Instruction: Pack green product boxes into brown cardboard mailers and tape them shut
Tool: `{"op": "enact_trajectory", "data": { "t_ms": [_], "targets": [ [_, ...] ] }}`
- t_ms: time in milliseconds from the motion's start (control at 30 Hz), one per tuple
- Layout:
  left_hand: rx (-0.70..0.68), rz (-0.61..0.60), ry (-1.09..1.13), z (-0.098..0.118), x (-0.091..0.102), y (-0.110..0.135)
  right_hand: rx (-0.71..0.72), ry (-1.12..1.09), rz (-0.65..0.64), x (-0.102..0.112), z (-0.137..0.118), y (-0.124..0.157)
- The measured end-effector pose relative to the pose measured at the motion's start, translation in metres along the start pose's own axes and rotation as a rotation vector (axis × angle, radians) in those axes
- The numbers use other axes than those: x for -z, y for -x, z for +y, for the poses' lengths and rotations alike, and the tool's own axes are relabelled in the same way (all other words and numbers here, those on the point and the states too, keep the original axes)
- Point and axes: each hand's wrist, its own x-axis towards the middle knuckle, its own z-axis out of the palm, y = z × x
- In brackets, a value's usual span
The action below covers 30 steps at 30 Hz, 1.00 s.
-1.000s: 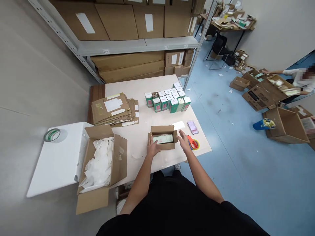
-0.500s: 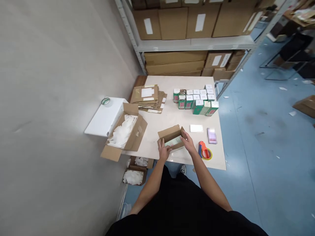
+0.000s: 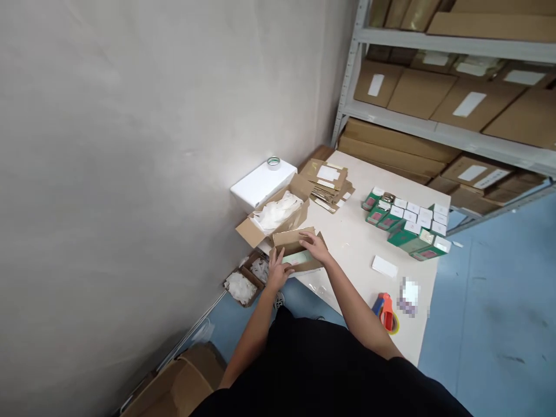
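Note:
A small open cardboard box (image 3: 290, 238) is at the near left edge of the table, its flaps raised. Inside it lies a pale green carton (image 3: 299, 258). My left hand (image 3: 278, 272) grips the box's left end, fingers over the wall. My right hand (image 3: 316, 249) holds the opposite end, with its fingers at the upper rim. Just beyond stands a larger open carton (image 3: 299, 215) filled with white packing paper (image 3: 278, 211).
Flattened cardboard (image 3: 324, 174) lies at the back of the table (image 3: 347, 231). Several green boxes (image 3: 403, 229) stand to the right, with a white box (image 3: 384, 266) and a red-and-blue tape dispenser (image 3: 386, 313) nearer. Metal shelving (image 3: 403, 124) rises behind. More open cartons (image 3: 240, 288) sit below.
My view has swung left, so the table appears turned and farther right. Both hands have carried the small box left, close to the carton of paper.

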Motion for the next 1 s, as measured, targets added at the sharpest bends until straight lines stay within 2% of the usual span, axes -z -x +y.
{"op": "enact_trajectory", "data": {
  "t_ms": [100,267,367,500,633,767,867,1000],
  "targets": [
    [0.06,0.013,-0.011,-0.021,0.019,0.009,0.058,0.12,-0.108,-0.044,-0.013,-0.052],
    [0.109,0.032,-0.004,-0.047,0.036,0.023,0.042,0.34,-0.2,-0.109,-0.019,-0.143],
    [0.09,0.036,0.022,-0.056,0.041,0.026,0.072,0.562,-0.239,-0.133,-0.013,-0.184],
    [0.052,0.022,0.066,-0.063,0.043,0.024,0.122,0.788,-0.257,-0.155,0.0,-0.216],
    [0.038,0.022,0.105,-0.07,0.042,0.019,0.003,0.994,-0.261,-0.174,0.008,-0.232],
    [0.007,0.013,0.136,-0.078,0.043,0.018,-0.021,1.058,-0.218,-0.18,0.009,-0.238],
    [-0.017,-0.007,0.133,-0.081,0.044,0.019,0.06,0.975,-0.124,-0.174,0.007,-0.238],
    [-0.027,-0.011,0.127,-0.081,0.043,0.021,0.139,0.751,0.011,-0.155,0.001,-0.234]
  ]
}}
